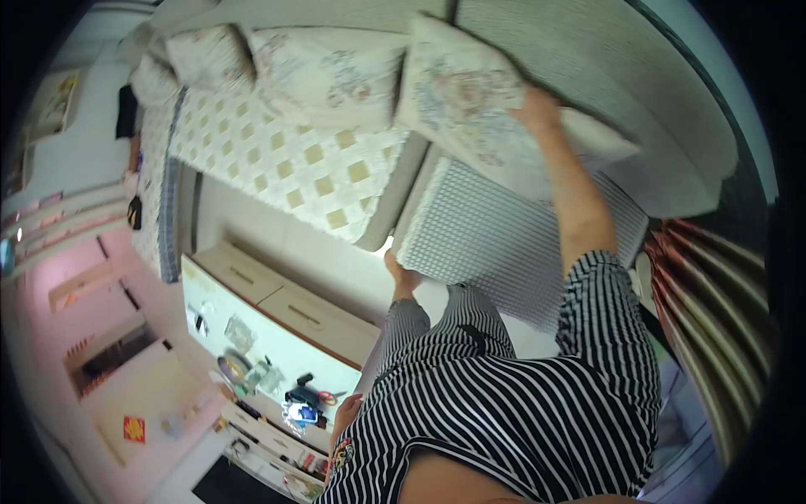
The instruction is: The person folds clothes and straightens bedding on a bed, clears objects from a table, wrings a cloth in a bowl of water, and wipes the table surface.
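My right hand (537, 111) grips the upper edge of a large pale cushion (470, 92) with a faded floral print. That cushion leans at a slant against the sofa back, its lower part over a grey woven seat cover (487, 227). The fingers are slightly blurred and partly hidden by the fabric. Down at my side, my left hand (347, 412) is near the coffee table's end, holding nothing that I can see. Its fingers are loosely apart and only partly visible. A second floral cushion (336, 76) stands to the left of the gripped one.
A quilted cream cover (294, 160) lies on the long sofa seat. The coffee table (218, 294) with drawers carries red-handled scissors (330, 396), a glass dish (239, 332) and small items. My bare foot (401, 273) is by the seat. Brown curtains (705, 319) hang at right.
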`<state>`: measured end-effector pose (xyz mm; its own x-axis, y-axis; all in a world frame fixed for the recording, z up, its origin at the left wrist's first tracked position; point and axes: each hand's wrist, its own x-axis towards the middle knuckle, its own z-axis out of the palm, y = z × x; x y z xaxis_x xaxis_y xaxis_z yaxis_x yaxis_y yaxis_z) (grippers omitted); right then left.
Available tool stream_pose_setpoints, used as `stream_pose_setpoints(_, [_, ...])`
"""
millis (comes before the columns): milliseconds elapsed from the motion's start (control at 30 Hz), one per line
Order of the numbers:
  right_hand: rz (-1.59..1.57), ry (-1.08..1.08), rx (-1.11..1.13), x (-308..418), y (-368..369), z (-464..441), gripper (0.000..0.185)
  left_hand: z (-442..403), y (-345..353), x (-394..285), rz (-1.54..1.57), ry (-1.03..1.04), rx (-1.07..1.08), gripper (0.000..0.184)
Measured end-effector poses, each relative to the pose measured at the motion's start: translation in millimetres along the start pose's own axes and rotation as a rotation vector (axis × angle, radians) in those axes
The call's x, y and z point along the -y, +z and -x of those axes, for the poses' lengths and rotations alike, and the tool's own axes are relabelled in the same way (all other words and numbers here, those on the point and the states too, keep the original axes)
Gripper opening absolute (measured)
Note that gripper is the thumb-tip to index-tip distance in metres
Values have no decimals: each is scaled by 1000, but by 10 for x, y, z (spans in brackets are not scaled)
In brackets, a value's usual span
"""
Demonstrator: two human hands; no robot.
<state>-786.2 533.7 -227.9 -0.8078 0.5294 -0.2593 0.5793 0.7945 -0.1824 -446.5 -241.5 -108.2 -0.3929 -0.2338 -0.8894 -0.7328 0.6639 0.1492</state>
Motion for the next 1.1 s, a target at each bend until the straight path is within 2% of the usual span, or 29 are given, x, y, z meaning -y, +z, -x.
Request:
stream_pose_setpoints(67, [-71,34,52,193,137,278,52,-61,58,-215,1,72,16,37])
stream_pose_setpoints(100, [-62,53,47,235,-40,490,52,-71,84,-306,-2,108,24,37])
stream_pose_setpoints(167, [-123,-137,53,306,-454,939,46,-90,102,-463,-2,184,38,37])
stream_pose_setpoints(233, [-111,-133,-43,-42,-523,994,50,-106,127,-567,13,258,47,37])
stream_pose_setpoints(267, [-98,-167,-151,-243,-629,1054,45,-121,129,-612,3,289,39,37])
stream_pose_setpoints(300, [-108,-78,-3,-311,-993,1172,53,-115,133,-625,-20,299,17,37])
stream_pose_setpoints(333, [-55,-71,-86,-523,-1020,1192,57,-72,107,-572,-138,258,-54,37])
stream_pose_setpoints(433, [-112,3,-131,-1156,-1169,1204,68,-27,191,-429,-150,248,-100,37])
stream_pose_setpoints(467, [30,-50,-125,-1508,-1066,1039,69,-92,206,-288,-189,264,-72,37])
stream_pose_setpoints(500, [133,41,-125,-1568,-1061,1055,71,-102,246,-225,-239,288,-76,37])
stream_pose_setpoints(533, [63,-34,-99,-1841,-870,873,71,-104,312,-194,-295,307,-73,37])
stream_pose_setpoints(600, [86,56,-38,-1823,-609,858,62,-49,409,-208,-243,311,-35,37])
stream_pose_setpoints(667, [265,-9,-87,-2096,-168,787,56,249,414,-504,-141,241,19,36])
stream_pose_setpoints(700, [292,95,-228,-1778,-149,989,53,180,480,-379,-192,330,-36,35])
stream_pose_setpoints(733, [314,196,-370,-1373,-181,1245,50,213,486,-385,-188,328,-60,35])
stream_pose_setpoints(800, [202,-107,-574,-1426,499,1135,52,119,542,-326,-174,330,-99,35])
stream_pose_setpoints(867, [-183,-111,-271,-852,1016,1680,55,47,524,-142,-127,346,-120,34])
stream_pose_setpoints(900, [275,-279,-210,-506,1194,2180,54,11,517,-39,-117,365,-114,34])
stream_pose_setpoints(933, [74,-589,-145,-994,2134,2084,55,-28,510,76,-75,362,-130,34])
stream_pose_setpoints(967, [-139,-303,366,-361,1898,2556,54,-92,506,219,-28,344,-135,34])
stream_pose_setpoints(1000, [425,-663,290,-214,1856,2955,45,64,453,312,23,333,-138,34])
stream_pose_setpoints(1033, [437,-712,451,-23,1837,3282,44,118,380,433,69,318,-126,35])
stream_pose_setpoints(1100, [199,-563,772,396,1728,3798,43,141,307,800,156,312,-124,35])
